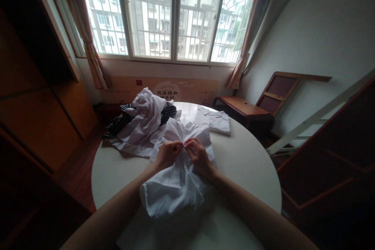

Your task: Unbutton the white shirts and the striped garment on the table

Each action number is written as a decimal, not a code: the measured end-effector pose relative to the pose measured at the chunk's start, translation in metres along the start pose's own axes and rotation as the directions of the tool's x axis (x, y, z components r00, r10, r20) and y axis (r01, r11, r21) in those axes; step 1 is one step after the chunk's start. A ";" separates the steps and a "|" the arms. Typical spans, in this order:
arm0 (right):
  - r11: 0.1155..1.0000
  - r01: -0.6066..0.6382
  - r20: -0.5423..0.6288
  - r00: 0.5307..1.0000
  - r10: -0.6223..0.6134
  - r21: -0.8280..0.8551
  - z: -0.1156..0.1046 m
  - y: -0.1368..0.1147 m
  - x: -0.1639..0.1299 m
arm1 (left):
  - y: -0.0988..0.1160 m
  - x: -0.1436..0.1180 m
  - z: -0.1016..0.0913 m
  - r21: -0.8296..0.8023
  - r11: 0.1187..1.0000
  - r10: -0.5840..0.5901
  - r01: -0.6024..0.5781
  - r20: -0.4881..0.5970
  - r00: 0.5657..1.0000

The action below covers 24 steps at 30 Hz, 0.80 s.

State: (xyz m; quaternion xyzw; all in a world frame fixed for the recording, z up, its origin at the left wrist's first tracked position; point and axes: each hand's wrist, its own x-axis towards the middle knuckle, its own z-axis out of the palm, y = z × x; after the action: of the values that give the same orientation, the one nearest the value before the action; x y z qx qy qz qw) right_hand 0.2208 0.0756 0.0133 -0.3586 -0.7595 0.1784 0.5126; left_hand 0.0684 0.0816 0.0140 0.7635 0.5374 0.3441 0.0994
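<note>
A white garment (172, 195), which looks like a shirt, lies in front of me on the round table, its lower part bunched toward me. Both hands pinch its cloth near the middle, fingertips almost touching. My left hand (170, 152) is closed on the fabric from the left side. From the right, my right hand (197, 154) grips the same gathered spot, thumb and forefinger together. Folds fan out from that point. Whether a button lies between the fingers is too small to tell.
The white round table (243, 172) carries a heap of crumpled white clothes (146, 113) with a dark striped garment (118, 123) at the left. A folded white shirt (213, 120) lies at the back right. Beyond stand a long printed cardboard box (123, 86) and a wooden chair (246, 105).
</note>
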 end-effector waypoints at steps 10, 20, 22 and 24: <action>0.942 -0.246 0.042 0.969 0.243 0.226 0.000 0.015 0.001 | -0.003 0.000 0.003 -0.011 1.000 0.023 -0.023 -0.011 1.000; 0.877 -0.334 0.056 0.940 0.336 0.346 0.000 0.019 0.006 | 0.001 -0.001 -0.001 0.001 1.000 0.013 -0.013 0.017 1.000; 0.872 -0.346 0.058 0.936 0.348 0.348 0.000 0.020 0.006 | 0.003 -0.001 -0.002 -0.001 1.000 0.012 -0.012 0.026 1.000; 0.869 -0.355 0.051 0.932 0.360 0.345 0.001 0.022 0.007 | 0.005 -0.001 -0.004 0.000 1.000 0.007 -0.007 0.037 0.999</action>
State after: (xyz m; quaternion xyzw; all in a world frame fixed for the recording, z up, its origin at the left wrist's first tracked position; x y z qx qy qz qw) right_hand 0.2267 0.0956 0.0029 -0.3976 -0.6325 0.3990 0.5316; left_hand 0.0696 0.0776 0.0187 0.7715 0.5328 0.3305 0.1082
